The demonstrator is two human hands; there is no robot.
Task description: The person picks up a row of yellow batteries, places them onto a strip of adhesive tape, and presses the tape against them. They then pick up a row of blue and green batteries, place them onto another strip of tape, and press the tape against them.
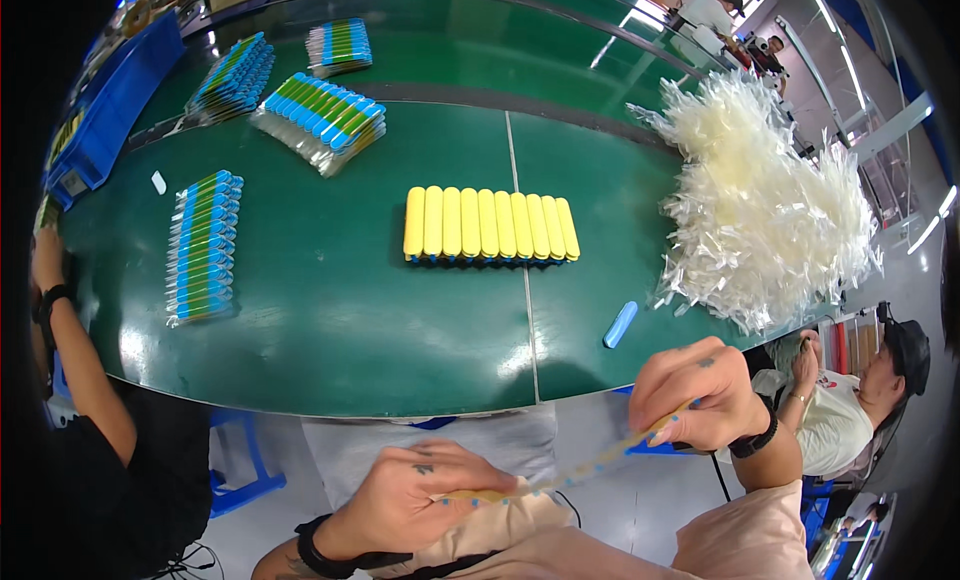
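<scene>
A thin yellowish strip with blue dots along it (590, 465) stretches between my hands, in front of the table's near edge. One end is pinched in my left hand (425, 490). Higher up on the right, my right hand (700, 392) grips the other end, its fingers closed. Beyond them, a row of yellow round-ended bars (490, 223) lies side by side on the green table, with dark blue showing beneath. Near my right hand, a single light-blue round-ended bar (621, 325) rests on the table.
A large heap of clear plastic sleeves (765, 210) covers the table's right side. Bundles of sleeved blue-and-green bars (205, 245) lie at left and back left (325, 115). A blue bin (115, 110) stands far left. Another person's arm (85, 360) is at left; a seated person (850, 400) is at right.
</scene>
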